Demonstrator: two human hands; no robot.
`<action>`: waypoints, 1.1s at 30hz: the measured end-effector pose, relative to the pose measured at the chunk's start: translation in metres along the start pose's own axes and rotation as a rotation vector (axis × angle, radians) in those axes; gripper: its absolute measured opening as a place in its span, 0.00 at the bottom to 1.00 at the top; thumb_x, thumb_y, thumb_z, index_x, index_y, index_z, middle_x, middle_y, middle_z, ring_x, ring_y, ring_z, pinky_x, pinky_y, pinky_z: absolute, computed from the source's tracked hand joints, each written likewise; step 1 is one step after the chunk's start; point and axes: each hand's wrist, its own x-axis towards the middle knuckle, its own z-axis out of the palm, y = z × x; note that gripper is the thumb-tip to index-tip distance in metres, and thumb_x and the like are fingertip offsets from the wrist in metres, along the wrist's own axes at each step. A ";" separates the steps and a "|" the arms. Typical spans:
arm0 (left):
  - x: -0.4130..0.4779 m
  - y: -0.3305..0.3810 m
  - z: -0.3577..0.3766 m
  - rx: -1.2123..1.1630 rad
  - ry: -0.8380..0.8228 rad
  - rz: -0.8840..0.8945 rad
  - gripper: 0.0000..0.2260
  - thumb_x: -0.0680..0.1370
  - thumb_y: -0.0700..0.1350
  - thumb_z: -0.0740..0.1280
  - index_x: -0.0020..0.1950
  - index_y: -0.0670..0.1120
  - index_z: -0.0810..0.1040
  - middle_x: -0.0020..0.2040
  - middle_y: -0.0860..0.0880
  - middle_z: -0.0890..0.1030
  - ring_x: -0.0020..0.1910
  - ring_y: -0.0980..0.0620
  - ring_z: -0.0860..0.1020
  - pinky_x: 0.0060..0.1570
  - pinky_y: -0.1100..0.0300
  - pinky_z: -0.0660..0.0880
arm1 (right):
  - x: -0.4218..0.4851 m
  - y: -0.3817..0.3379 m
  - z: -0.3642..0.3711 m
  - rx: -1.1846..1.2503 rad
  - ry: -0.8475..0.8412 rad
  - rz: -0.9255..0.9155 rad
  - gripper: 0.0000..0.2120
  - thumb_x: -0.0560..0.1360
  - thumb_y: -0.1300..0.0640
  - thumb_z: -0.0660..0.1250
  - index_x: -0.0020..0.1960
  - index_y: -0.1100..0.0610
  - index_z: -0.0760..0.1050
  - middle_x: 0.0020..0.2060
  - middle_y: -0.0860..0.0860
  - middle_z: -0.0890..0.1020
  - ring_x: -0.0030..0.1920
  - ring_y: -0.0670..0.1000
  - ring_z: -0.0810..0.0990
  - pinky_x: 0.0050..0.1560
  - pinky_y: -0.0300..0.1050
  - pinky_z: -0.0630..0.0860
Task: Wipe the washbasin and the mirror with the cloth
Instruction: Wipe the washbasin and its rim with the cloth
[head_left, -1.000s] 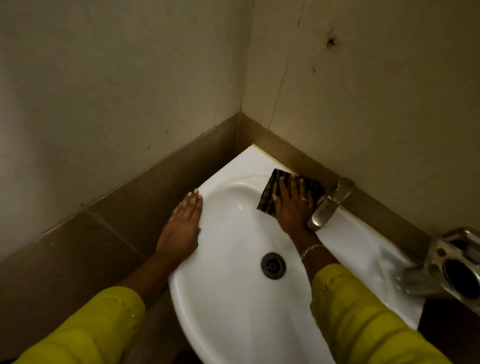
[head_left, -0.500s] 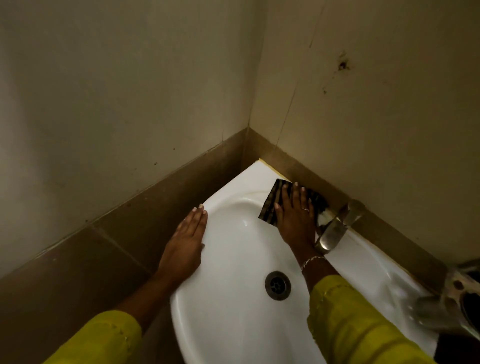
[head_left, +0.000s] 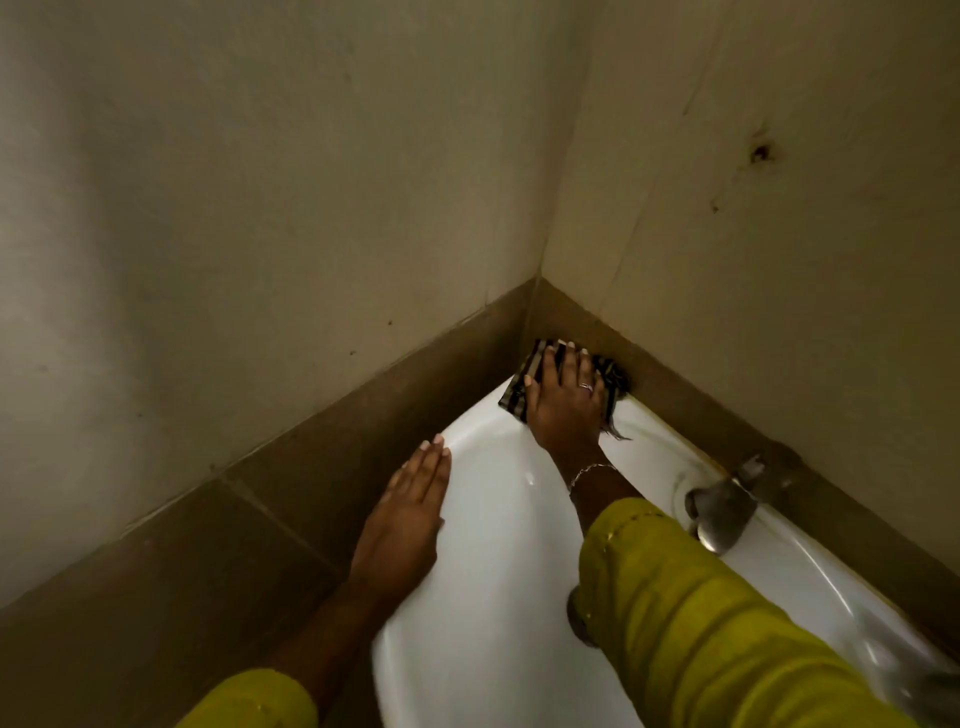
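Observation:
A white washbasin (head_left: 488, 561) sits in the corner of two walls. My right hand (head_left: 566, 405) presses a dark striped cloth (head_left: 524, 379) flat onto the basin's far back corner, fingers spread over it. My left hand (head_left: 405, 525) lies flat on the basin's left rim with its fingers together, holding nothing. The drain (head_left: 574, 618) is mostly hidden by my yellow right sleeve. No mirror is in view.
A metal tap (head_left: 719, 512) stands on the basin's back rim, right of my right arm. Brown tiles (head_left: 311, 467) line both walls around the basin, with pale wall above. A dark hole (head_left: 759, 153) marks the right wall.
My right hand has slid the cloth from the bowl's inner back edge beside the tap up into the far corner of the rim. The view has tilted upward and left.

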 end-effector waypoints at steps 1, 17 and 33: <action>0.000 0.000 -0.001 0.003 0.004 -0.002 0.40 0.56 0.40 0.78 0.65 0.38 0.69 0.65 0.41 0.74 0.63 0.44 0.73 0.57 0.48 0.67 | 0.005 -0.006 0.000 0.021 -0.007 -0.024 0.30 0.73 0.46 0.45 0.66 0.61 0.71 0.65 0.64 0.72 0.66 0.65 0.69 0.62 0.64 0.65; -0.001 0.000 -0.001 -0.024 -0.025 -0.023 0.39 0.58 0.39 0.77 0.67 0.38 0.68 0.67 0.41 0.72 0.64 0.43 0.72 0.59 0.46 0.66 | -0.044 0.044 -0.005 -0.047 0.005 0.039 0.35 0.77 0.40 0.33 0.68 0.54 0.69 0.65 0.60 0.73 0.65 0.63 0.72 0.61 0.66 0.66; -0.001 -0.002 0.002 -0.152 -0.033 -0.021 0.35 0.66 0.35 0.71 0.70 0.37 0.60 0.71 0.40 0.64 0.70 0.41 0.63 0.65 0.46 0.56 | -0.067 0.050 0.001 -0.070 0.110 0.206 0.36 0.78 0.41 0.32 0.68 0.58 0.68 0.66 0.64 0.72 0.65 0.66 0.70 0.61 0.68 0.65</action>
